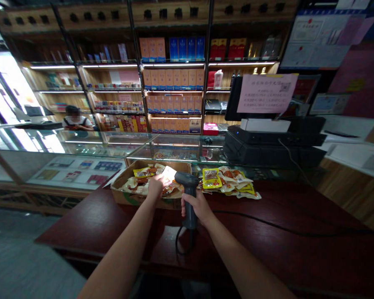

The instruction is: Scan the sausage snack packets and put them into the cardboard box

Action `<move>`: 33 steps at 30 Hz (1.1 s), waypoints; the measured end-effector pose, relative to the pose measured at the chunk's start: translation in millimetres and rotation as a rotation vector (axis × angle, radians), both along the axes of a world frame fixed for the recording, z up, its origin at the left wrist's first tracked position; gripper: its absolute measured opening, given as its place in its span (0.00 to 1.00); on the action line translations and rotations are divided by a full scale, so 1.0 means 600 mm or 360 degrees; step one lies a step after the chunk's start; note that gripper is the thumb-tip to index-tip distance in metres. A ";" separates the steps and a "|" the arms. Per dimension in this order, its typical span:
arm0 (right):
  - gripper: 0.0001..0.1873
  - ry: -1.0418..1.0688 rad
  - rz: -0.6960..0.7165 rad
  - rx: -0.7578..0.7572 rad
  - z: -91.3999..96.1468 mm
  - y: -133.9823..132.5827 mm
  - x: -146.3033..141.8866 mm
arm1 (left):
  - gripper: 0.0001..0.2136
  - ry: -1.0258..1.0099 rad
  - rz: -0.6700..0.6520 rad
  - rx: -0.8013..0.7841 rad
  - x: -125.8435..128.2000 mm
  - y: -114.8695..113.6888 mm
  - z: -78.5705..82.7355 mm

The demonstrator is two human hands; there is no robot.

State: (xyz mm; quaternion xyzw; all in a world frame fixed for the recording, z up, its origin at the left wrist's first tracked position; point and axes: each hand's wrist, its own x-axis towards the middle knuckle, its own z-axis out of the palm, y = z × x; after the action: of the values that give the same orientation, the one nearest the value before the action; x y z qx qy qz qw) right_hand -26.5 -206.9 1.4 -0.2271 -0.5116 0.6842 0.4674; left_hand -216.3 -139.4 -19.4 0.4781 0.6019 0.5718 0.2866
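My right hand [198, 206] is closed round the grip of a dark barcode scanner [188, 187], its head turned to the left. My left hand [157, 185] pinches a snack packet [168, 173] and holds it up just in front of the scanner head, over an open cardboard box [121, 189] that holds several more packets. To the right of the scanner lies a loose pile of yellow and clear snack packets [229, 182] on the dark red wooden counter [268, 236]. The scanner's black cable [268, 226] runs across the counter to the right.
A black till with a printer and screen [268, 141] stands at the back right, a pink notice [266, 93] fixed to it. A glass display case [112, 147] runs along behind the counter. Shelves of boxed goods [173, 89] fill the back wall. A person [76, 120] sits far left.
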 end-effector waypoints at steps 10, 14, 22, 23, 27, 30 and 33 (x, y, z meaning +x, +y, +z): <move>0.16 0.0002 -0.0053 -0.0038 -0.012 0.008 0.014 | 0.09 -0.0299 -0.0010 0.0050 0.008 -0.002 0.007; 0.19 0.0021 -0.0154 -0.0082 -0.023 0.012 0.053 | 0.06 -0.0555 0.0072 0.0102 0.005 0.001 0.016; 0.14 0.0119 -0.0546 -0.0012 -0.061 0.029 0.197 | 0.08 -0.0878 -0.0102 0.0331 0.064 0.030 0.067; 0.12 0.0116 -0.0581 0.0004 -0.067 0.033 0.212 | 0.08 -0.0859 -0.0182 0.0295 0.084 0.038 0.072; 0.14 0.0174 -0.0715 0.0005 -0.088 0.045 0.245 | 0.09 -0.0664 -0.0393 0.0032 0.175 0.086 0.079; 0.14 0.0247 -0.0724 0.0001 -0.092 0.048 0.245 | 0.07 -0.0487 -0.0426 -0.0151 0.236 0.134 0.074; 0.15 0.0216 -0.0733 0.0002 -0.090 0.046 0.237 | 0.07 -0.0364 -0.0452 -0.0252 0.279 0.180 0.066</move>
State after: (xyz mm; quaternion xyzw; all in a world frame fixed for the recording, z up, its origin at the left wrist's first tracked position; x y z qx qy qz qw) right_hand 115.7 -179.5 -52.6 -0.2912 -0.4141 0.5729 0.6446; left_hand -48.8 -31.3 20.5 0.4661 0.5350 0.5271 0.4676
